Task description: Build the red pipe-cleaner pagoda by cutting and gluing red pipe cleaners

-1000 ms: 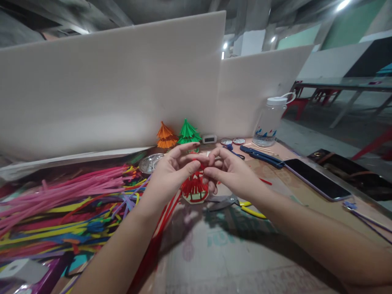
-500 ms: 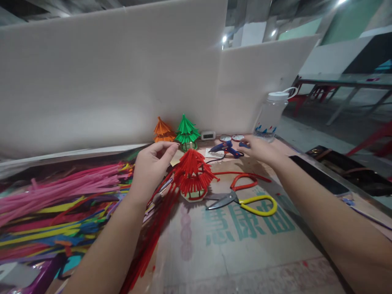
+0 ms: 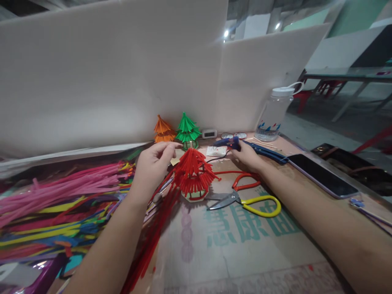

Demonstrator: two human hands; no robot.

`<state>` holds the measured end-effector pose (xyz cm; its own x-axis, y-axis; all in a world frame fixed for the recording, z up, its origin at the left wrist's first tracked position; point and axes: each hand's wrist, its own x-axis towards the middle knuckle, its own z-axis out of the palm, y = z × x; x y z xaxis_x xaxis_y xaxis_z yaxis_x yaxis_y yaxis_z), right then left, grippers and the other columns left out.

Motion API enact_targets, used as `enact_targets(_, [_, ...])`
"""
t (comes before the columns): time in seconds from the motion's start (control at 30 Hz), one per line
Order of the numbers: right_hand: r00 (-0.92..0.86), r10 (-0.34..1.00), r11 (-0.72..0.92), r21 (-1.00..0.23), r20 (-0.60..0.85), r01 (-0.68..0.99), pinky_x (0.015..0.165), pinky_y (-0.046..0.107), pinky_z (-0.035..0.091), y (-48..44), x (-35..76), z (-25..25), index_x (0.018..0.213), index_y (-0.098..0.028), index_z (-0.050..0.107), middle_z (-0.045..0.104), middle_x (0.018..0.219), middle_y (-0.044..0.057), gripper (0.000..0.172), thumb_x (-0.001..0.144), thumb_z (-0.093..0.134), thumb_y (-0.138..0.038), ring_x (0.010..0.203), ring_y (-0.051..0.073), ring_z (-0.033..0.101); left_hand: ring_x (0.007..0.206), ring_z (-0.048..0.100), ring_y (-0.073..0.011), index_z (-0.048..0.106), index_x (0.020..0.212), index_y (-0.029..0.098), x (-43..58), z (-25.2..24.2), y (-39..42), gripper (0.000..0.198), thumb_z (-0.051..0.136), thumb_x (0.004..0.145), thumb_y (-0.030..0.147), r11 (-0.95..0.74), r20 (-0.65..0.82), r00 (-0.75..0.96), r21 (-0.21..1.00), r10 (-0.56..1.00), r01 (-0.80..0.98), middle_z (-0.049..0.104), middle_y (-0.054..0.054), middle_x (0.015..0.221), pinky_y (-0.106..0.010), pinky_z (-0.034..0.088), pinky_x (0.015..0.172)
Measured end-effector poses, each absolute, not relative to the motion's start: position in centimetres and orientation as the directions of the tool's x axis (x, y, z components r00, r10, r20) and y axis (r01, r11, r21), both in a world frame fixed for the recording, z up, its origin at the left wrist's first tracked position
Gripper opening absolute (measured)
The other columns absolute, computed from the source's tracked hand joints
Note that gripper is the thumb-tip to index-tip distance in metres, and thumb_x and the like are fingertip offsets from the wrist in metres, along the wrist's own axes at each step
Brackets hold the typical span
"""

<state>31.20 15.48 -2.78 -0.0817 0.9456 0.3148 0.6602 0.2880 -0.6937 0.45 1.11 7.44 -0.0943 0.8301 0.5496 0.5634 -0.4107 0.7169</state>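
Observation:
My left hand (image 3: pixel 154 165) is closed, thumb and forefinger pinched together just left of the red pagoda's top. Something small and dark shows at its fingertips, too small to name. The red pipe-cleaner pagoda (image 3: pixel 194 171) stands upright on a pale base in front of me. My right hand (image 3: pixel 245 156) is closed around a blue hot glue gun (image 3: pixel 229 143), its nozzle pointing left above a small white pad (image 3: pixel 216 151). Scissors (image 3: pixel 234 199) with one red and one yellow handle lie open right of the pagoda. Red pipe cleaners (image 3: pixel 153 241) lie in front of my left forearm.
Orange (image 3: pixel 163 130) and green pagodas (image 3: pixel 187 128) stand at the back near a small digital display (image 3: pixel 209 133). Bundles of coloured pipe cleaners (image 3: pixel 70 188) cover the left. A water bottle (image 3: pixel 271 116), a blue-handled tool (image 3: pixel 268 151) and a phone (image 3: pixel 323 175) are at right.
My right hand has moved left and down from beside the blue-handled tool and taken hold of the glue gun, which is now raised off the pad. My left hand has barely moved.

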Motion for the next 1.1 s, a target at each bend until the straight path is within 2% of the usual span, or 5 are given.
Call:
enact_targets(0.27, [-0.023, 0.95, 0.282, -0.823, 0.312, 0.492, 0.064, 0.031, 0.051, 12.2, 31.2, 3.1, 0.088, -0.015, 0.068, 0.07, 0.07, 0.009, 0.028, 0.084, 0.064, -0.043, 0.068, 0.022, 0.067, 0.078, 0.066, -0.0181, 0.077, 0.076, 0.02, 0.4, 7.7, 0.9, 0.021, 0.07, 0.084, 0.038, -0.411, 0.525, -0.102, 0.76, 0.845, 0.503, 0.075, -0.002, 0.08, -0.028, 0.05, 0.075])
enact_targets(0.5, [-0.197, 0.883, 0.461, -0.866, 0.426, 0.192, 0.065, 0.031, 0.054, 6.0, 30.5, 5.1, 0.094, -0.02, 0.07, 0.076, 0.103, 0.008, 0.028, 0.083, 0.073, -0.046, 0.061, 0.014, 0.065, 0.099, 0.067, -0.0202, 0.079, 0.097, 0.018, 0.6, 7.5, 1.3, 0.032, 0.049, 0.095, 0.028, -0.487, 0.559, -0.011, 0.731, 0.829, 0.478, 0.073, -0.005, 0.099, -0.033, 0.05, 0.096])
enact_targets(0.7, [-0.294, 0.887, 0.443, -0.836, 0.356, 0.325, 0.068, 0.035, 0.058, 2.7, 31.0, 3.9, 0.091, -0.019, 0.073, 0.075, 0.089, 0.008, 0.035, 0.083, 0.075, -0.053, 0.073, 0.021, 0.069, 0.112, 0.063, -0.02, 0.074, 0.117, 0.019, 1.5, 5.9, 2.0, 0.033, 0.051, 0.1, 0.036, -0.607, 0.609, 0.186, 0.614, 0.771, 0.505, 0.067, -0.007, 0.116, -0.034, 0.046, 0.102])
enact_targets(0.93, [-0.484, 0.767, 0.6, -0.737, 0.421, 0.311, 0.062, 0.03, 0.058, 0.3, 29.7, 5.7, 0.083, -0.022, 0.068, 0.072, 0.077, 0.005, 0.03, 0.084, 0.075, -0.051, 0.07, 0.02, 0.07, 0.087, 0.063, -0.0157, 0.076, 0.089, 0.02, 1.5, 6.7, 1.3, 0.017, 0.068, 0.091, 0.035, -0.614, 0.637, 0.132, 0.635, 0.759, 0.469, 0.07, -0.004, 0.097, -0.026, 0.046, 0.069])
enact_targets(1.1, [-0.503, 0.728, 0.656, -0.687, 0.465, 0.314, 0.063, 0.028, 0.056, -0.4, 29.0, 4.9, 0.087, -0.021, 0.07, 0.074, 0.084, 0.006, 0.026, 0.087, 0.073, -0.046, 0.073, 0.02, 0.07, 0.071, 0.056, -0.0127, 0.073, 0.085, 0.019, 1.5, 7.1, 0.9, 0.017, 0.069, 0.089, 0.035, -0.573, 0.627, 0.071, 0.653, 0.776, 0.495, 0.07, -0.002, 0.089, -0.026, 0.039, 0.061])
